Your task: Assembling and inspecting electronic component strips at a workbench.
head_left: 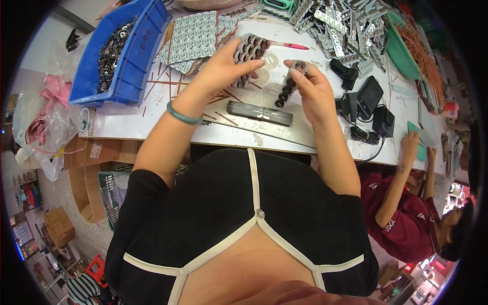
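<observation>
In my left hand (222, 66) is a bunch of short strips (252, 47) set with dark round parts, fingers closed round them. My right hand (316, 94) pinches one similar strip (286, 92) near its upper end, between thumb and fingers. This single strip slants down to the left, apart from the bunch. Below both hands, a long dark grey bar (259, 113) rests on a metal plate (277, 130) at the table's near side. Beyond the hands lies a pink pen (292, 46).
A blue bin (140, 56) of small dark parts stands left, beside patterned sheets (193, 35). Many loose strips (335, 25) are heaped at the back right. Black devices with cables (368, 96) lie right. A co-worker in a maroon shirt (401, 223) works at the right edge.
</observation>
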The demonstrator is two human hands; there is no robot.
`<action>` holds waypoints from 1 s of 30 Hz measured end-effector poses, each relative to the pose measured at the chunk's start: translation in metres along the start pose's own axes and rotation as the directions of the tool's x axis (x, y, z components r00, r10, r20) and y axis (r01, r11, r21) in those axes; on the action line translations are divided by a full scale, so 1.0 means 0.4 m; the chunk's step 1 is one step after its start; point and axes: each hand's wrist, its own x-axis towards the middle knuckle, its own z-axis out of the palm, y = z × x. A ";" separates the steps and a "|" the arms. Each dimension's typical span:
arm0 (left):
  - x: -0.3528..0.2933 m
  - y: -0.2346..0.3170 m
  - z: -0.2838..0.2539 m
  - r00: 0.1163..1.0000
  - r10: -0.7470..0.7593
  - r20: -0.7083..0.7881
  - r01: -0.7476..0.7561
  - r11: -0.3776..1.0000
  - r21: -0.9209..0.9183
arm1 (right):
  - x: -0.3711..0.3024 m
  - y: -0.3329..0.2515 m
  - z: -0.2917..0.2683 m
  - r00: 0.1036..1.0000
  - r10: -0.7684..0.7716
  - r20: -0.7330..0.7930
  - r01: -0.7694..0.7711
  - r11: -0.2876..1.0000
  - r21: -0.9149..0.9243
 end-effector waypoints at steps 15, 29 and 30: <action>0.159 -0.069 0.042 0.771 -0.057 0.634 -0.366 0.776 0.515 | 0.027 0.038 -0.061 0.953 -0.297 -0.055 0.135 0.582 -0.802; 0.107 -0.111 0.029 0.842 0.154 0.516 -0.513 0.521 0.682 | 0.044 0.061 -0.099 0.949 -0.247 0.198 0.274 0.329 -0.903; 0.102 -0.108 0.026 0.841 0.197 0.504 -0.525 0.522 0.672 | 0.044 0.053 -0.098 0.982 -0.128 0.136 0.174 0.362 -0.916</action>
